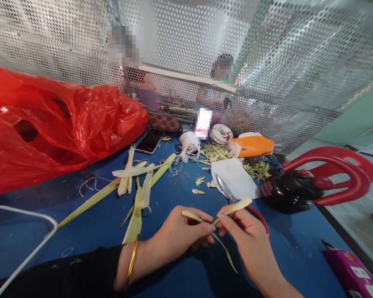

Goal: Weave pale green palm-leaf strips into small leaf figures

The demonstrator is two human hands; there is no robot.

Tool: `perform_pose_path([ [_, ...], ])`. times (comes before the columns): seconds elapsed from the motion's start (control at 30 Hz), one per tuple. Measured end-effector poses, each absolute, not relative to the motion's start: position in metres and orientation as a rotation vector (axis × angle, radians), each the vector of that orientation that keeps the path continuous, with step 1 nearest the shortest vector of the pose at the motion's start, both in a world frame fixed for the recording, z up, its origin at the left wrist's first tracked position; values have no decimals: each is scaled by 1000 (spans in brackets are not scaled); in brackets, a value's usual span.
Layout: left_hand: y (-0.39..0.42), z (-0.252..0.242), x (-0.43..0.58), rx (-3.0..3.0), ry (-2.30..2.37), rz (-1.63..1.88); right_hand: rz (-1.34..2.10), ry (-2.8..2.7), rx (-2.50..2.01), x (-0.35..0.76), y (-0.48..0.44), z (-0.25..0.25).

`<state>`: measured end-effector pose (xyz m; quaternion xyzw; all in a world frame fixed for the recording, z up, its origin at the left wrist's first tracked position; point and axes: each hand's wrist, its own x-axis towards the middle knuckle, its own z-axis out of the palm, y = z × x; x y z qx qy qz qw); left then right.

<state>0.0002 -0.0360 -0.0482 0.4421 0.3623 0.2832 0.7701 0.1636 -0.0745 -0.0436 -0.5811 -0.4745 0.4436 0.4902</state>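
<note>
A thin, pale green leaf strip [236,205] is held above a blue table [81,248], low in the middle of the view. It is pinched where the fingertips of the left hand [180,236] and right hand [250,242] meet, both closed narrowly on it. Its long axis is slanted: one end points up and right toward the scissors [225,188], and a tail hangs down to the right.
</note>
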Motion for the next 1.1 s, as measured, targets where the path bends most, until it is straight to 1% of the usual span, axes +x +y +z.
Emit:
perform_pose_path([
  [0.1,-35,-45,-2,977,663,587,1045,-1077,-1377,170,-75,-43],
  [0.2,-33,-43,-6,996,641,621,1059,-976,-1287,174,-74,-39],
  [0.33,-31,-42,-10,840,715,689,1237,-1033,-1242,174,-73,-34],
  [0.43,-30,-39,-9,803,789,622,1334,-1125,-1272,171,-73,-33],
  [0.63,-34,-42,-2,988,756,460,1239,-1330,-1419,164,-74,-34],
  [0.77,-38,-41,-1,1049,755,408,1096,-1421,-1441,161,-74,-34],
  [0.93,-41,-35,-1,1074,741,319,844,-1577,-1319,160,-79,-34],
  [1.1,-37,-38,0,1058,883,444,369,-1672,-1198,166,-88,-35],
])
